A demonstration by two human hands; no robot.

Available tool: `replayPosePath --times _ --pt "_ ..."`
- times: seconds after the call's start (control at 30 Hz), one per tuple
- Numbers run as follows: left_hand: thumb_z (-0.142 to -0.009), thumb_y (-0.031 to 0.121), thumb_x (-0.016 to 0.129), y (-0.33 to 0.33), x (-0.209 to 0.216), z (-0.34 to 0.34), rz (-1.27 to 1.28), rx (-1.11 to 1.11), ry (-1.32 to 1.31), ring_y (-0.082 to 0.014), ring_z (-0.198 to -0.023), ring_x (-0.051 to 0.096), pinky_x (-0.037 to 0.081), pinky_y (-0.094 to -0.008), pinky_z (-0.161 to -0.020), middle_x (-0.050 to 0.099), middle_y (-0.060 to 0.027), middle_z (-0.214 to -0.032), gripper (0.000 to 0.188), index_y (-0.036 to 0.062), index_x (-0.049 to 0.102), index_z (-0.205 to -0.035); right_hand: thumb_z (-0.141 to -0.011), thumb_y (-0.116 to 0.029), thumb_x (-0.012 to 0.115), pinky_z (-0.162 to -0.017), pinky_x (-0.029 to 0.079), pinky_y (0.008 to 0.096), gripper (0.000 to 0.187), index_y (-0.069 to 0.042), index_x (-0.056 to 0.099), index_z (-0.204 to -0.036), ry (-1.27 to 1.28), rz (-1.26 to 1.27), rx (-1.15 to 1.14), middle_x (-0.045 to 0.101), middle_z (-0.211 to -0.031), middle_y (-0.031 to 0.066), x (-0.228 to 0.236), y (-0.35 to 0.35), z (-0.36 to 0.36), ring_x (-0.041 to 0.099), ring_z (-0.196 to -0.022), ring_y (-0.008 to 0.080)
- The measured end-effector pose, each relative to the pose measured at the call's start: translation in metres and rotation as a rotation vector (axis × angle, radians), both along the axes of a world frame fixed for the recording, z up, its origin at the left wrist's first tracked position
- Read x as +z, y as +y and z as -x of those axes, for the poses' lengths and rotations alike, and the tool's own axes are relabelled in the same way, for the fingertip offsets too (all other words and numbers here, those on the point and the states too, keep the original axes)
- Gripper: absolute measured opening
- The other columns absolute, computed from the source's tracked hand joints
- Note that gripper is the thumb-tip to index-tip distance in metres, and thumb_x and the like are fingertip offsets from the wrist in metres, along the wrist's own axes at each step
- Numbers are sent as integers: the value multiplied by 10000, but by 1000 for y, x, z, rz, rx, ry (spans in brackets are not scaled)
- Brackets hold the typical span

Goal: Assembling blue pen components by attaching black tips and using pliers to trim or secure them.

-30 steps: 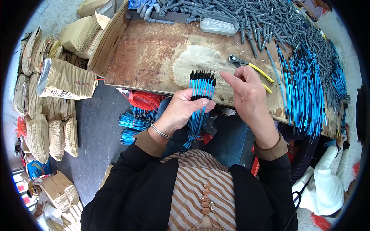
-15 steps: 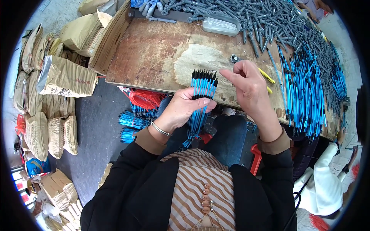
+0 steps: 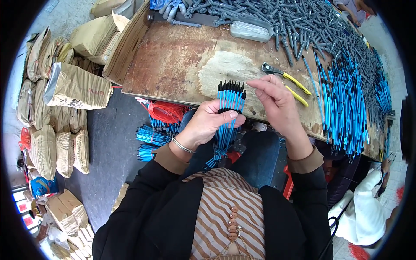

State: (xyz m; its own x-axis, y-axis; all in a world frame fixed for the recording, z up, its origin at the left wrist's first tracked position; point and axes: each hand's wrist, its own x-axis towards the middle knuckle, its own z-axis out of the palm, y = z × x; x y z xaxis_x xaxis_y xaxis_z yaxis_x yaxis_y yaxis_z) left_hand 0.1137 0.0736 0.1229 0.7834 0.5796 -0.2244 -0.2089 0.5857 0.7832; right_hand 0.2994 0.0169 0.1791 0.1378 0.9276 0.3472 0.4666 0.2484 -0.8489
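Compared with half a second ago, the right hand [image 3: 279, 104] is holding its fingers flatter and closer together, and it is no longer covering the middle of the yellow-handled pliers [image 3: 291, 79] just beyond it. The left hand [image 3: 207, 123] is keeping almost the same place.

For good handling, the left thumb should probably be pressing evenly across the bundle of blue rods [image 3: 230, 96], firmly enough to stop slipping but not so hard that the rods are crossing. Right fingertips would best be working lightly on the black tips [image 3: 231, 86], nudging high or low ones level while the left grip is staying steady.

That bundle is standing between the hands, nearer the left, which is clasping it with the thumb in front and the fingers wrapping behind. Its black tips are pointing away beyond the left thumb; its lower ends are hanging below that hand, toward the lap. Meanwhile the right hand is hovering unclenched just beside the tips, gripping nothing that is showing; whether a fingertip is touching them, one cannot tell.
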Motion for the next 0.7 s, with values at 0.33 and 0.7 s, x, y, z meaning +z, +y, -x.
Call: replayPosePath --times 0.33,0.7 --pt "-873 48 591 3 2 3 -18 -32 -16 -241 -813 673 548 -311 -733 671 -156 -881 180 -4 605 -1044 -822 68 540 -609 395 239 243 -50 672 -988 -39 -48 41 532 -880 44 1 4 -3 489 -706 143" --pt "-891 84 581 5 4 5 12 -38 -2 -247 -814 678 559 -328 -737 673 -164 -884 189 -4 607 -1056 -720 102 544 -616 405 264 311 -49 665 -963 -225 -140 15 514 -850 55 3 7 -1 486 -706 182"
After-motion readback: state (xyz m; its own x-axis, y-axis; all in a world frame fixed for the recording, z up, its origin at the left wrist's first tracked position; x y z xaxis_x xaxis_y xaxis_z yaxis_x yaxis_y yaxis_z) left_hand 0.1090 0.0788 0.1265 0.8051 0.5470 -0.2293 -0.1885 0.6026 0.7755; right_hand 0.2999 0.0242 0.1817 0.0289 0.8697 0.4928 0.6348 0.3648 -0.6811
